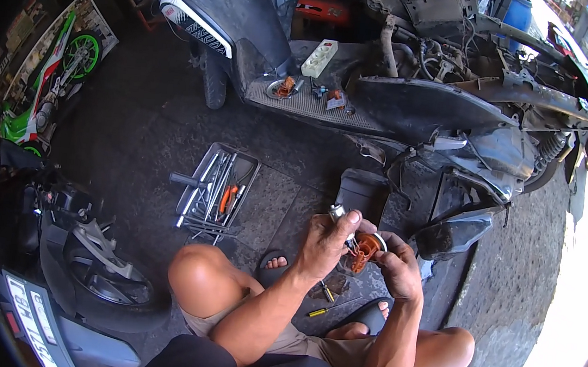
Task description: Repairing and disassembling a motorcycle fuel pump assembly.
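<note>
My left hand (325,246) is closed around a small silver cylinder (337,213), its thumb pressed along the side. Beside it, my right hand (401,270) grips an orange-brown part (363,255) with a pale round rim, fingers at its edge. The two pieces are held close together above the floor between my knees; thin strands, perhaps wires, show between them. Whether the pieces touch, I cannot tell. Below my hands, a yellow-handled screwdriver (327,291) lies on the floor, and a second yellow handle (317,313) is near my foot.
A grey tray (255,173) of wrenches and orange-handled pliers sits on the floor to the left. Ahead stands a stripped scooter, its footboard (301,106) bearing a white power strip (319,58) and small parts. A dark bin (364,190) is just beyond my hands; a motorcycle wheel (112,272) stands left.
</note>
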`<state>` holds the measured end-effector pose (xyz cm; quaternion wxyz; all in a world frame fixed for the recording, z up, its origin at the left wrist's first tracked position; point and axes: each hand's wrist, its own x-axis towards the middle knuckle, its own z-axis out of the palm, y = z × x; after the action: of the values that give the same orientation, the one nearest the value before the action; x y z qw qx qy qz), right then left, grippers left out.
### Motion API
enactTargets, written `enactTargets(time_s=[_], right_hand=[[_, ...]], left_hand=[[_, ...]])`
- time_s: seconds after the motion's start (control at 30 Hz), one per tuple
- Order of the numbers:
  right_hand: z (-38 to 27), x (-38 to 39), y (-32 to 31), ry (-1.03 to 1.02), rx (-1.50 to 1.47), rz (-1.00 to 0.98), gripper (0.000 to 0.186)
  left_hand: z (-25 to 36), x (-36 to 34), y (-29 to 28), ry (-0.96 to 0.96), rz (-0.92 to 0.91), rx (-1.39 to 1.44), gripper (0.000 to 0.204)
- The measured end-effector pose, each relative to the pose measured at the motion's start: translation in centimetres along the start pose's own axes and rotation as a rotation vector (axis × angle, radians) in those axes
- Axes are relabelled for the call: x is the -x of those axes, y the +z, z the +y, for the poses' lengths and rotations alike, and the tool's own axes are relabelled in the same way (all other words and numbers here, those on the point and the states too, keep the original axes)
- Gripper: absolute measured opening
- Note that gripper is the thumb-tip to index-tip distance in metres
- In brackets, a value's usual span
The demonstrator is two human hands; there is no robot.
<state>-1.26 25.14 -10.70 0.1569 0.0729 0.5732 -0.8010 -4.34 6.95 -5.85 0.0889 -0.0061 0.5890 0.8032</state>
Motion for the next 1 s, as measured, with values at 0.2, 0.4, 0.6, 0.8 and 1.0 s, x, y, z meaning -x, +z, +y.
enactTargets(time_s=[0.2, 0.4, 0.6, 0.8, 1.0], right_hand=[[-1.8, 1.0, 2.2, -0.184, 0.234, 0.260, 0.031], [-3.9, 3.6, 5.2, -0.392, 0.505, 0.225, 0.016], [-4.8, 4.8, 6.8, -0.490, 0.676, 0.217, 0.020], [-4.3, 5.4, 7.2, -0.560, 0.666, 0.260, 0.022], [-4.4, 5.6, 7.0, -0.528, 0.612, 0.279, 0.015]], left_hand=[[0.3, 0.5, -0.3, -0.063, -0.016, -0.016, 0.062], [0.7, 1.1, 0.2, -0.178, -0.006, 0.107, 0.066], [-1.3, 1.4, -0.2, -0.111, -0.169, 0.179, 0.063], [-1.9, 1.5, 0.0, -0.125, -0.270, 0.348, 0.072], [-0.8, 1.9, 0.7, -0.192, -0.231, 0.236, 0.071]])
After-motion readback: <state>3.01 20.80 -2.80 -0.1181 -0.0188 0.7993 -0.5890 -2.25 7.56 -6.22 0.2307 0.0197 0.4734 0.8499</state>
